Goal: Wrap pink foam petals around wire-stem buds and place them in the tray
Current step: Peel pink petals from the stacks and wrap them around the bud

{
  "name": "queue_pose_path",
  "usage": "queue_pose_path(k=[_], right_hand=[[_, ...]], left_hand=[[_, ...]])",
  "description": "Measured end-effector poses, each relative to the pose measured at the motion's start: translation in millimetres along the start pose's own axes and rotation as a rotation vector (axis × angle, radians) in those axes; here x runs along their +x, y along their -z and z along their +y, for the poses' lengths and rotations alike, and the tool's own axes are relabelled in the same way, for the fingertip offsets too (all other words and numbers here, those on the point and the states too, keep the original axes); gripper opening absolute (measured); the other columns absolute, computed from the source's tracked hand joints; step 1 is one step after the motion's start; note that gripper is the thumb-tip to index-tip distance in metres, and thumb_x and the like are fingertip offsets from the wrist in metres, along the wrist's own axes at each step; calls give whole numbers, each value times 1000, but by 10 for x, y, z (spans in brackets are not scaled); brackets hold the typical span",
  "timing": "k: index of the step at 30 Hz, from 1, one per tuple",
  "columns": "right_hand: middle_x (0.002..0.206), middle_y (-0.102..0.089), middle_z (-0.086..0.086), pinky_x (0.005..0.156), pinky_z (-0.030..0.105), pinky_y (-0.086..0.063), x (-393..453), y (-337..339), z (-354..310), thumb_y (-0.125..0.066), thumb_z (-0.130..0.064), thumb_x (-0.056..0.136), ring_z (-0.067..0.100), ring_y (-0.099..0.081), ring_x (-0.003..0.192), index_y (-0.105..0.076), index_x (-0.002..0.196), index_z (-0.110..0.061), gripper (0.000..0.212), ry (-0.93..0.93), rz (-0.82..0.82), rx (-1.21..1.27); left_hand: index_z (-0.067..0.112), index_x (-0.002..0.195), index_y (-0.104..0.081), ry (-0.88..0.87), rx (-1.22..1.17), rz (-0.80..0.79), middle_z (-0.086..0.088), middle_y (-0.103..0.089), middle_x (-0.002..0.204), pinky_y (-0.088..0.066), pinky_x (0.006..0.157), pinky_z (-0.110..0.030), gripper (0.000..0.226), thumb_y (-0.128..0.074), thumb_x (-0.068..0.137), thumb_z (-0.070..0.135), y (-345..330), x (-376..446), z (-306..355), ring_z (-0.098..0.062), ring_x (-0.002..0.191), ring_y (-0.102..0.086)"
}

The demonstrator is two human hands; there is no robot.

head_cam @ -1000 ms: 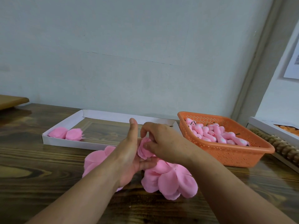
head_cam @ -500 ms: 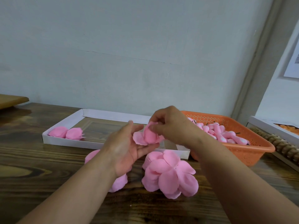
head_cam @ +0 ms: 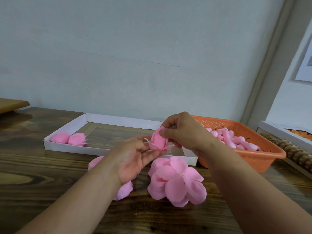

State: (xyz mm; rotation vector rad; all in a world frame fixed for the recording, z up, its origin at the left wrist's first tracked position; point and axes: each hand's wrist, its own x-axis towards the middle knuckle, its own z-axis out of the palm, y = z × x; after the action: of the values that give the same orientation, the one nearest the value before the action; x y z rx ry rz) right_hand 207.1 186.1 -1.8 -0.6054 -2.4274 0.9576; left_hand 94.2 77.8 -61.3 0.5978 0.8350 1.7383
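Observation:
A pink foam flower [head_cam: 158, 141] is held in the air between both hands, above the near edge of the white tray [head_cam: 72, 146]. My right hand [head_cam: 184, 130] pinches its petals from above with thumb and fingertips. My left hand [head_cam: 133, 156] holds it from below with curled fingers; its wire stem is hidden. Two finished pink flowers [head_cam: 68, 139] lie in the tray's left end. A stack of loose pink petals [head_cam: 177, 181] lies on the table under my hands, and a smaller pile [head_cam: 123, 191] shows beneath my left wrist.
An orange basket [head_cam: 263, 157] of pink wire-stem buds [head_cam: 236, 141] stands to the right of the tray. A beaded wooden piece [head_cam: 290, 151] and a white box [head_cam: 285, 134] sit at the far right. A wooden board [head_cam: 11, 105] lies at the far left. The wall is close behind.
Both hands have lifted the flower off the petal stack and carried it up and to the right. My right hand now pinches it from above.

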Motion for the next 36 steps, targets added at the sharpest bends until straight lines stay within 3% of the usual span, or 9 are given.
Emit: queue_pose_path(k=[4, 9, 13, 17, 23, 27, 32, 36], right_hand=[[39, -52, -9, 40, 19, -36, -20, 38, 51, -62, 0, 84, 6, -41, 34, -63, 70, -10, 17, 11, -6, 22], [40, -52, -9, 43, 19, -36, -77, 99, 94, -61, 0, 85, 6, -42, 36, -66, 81, -3, 7, 50, -97, -2], [43, -50, -10, 47, 23, -37, -119, 124, 80, -61, -1, 85, 8, -43, 39, -66, 79, -10, 12, 91, -166, -21], [51, -52, -7, 51, 26, -39, -124, 152, 40, -60, 2, 86, 8, -45, 45, -67, 78, -15, 20, 139, -257, -17], [52, -58, -20, 47, 8, -36, -98, 142, 3, -56, 5, 87, -4, -48, 46, -69, 85, -20, 28, 190, -366, -76], [58, -60, -28, 46, 6, -36, -101, 132, -7, -50, 7, 90, -8, -52, 49, -69, 101, -14, 31, 189, -390, -100], [62, -59, -23, 48, 23, -41, -120, 147, -9, -46, 7, 88, 1, -44, 51, -71, 91, -14, 33, 139, -416, -138], [70, -46, 6, 52, 31, -43, -119, 97, 8, -44, 6, 88, 15, -39, 60, -67, 81, -24, 38, 120, -387, -79]], left_hand=[[0, 92, -54, 14, 30, -33, -29, -69, 99, -60, 60, -32, 18, -56, 74, -2, 26, 12, -10, -39, 89, -70], [5, 87, -53, 74, 103, -101, -31, -67, 105, -61, 67, -40, 14, -57, 76, 12, 64, 3, -2, -45, 92, -68], [6, 97, -50, 125, 145, -164, -29, -66, 109, -60, 65, -37, 20, -55, 80, 15, 97, 1, 12, -45, 94, -67], [5, 96, -51, 130, 171, -153, -29, -68, 102, -60, 63, -37, 23, -58, 77, 16, 114, 6, 33, -41, 83, -71], [7, 117, -51, 144, 170, -144, -30, -66, 106, -59, 64, -38, 38, -58, 80, 13, 125, 5, 48, -43, 84, -70], [6, 107, -52, 150, 168, -137, -31, -65, 109, -61, 61, -35, 29, -58, 80, 12, 129, -3, 65, -45, 93, -67], [5, 108, -51, 194, 186, -152, -27, -68, 105, -60, 57, -33, 28, -57, 82, 13, 124, -12, 65, -45, 91, -68], [5, 111, -53, 204, 195, -125, -26, -70, 100, -59, 53, -33, 29, -56, 83, 13, 104, -25, 67, -44, 88, -69]])
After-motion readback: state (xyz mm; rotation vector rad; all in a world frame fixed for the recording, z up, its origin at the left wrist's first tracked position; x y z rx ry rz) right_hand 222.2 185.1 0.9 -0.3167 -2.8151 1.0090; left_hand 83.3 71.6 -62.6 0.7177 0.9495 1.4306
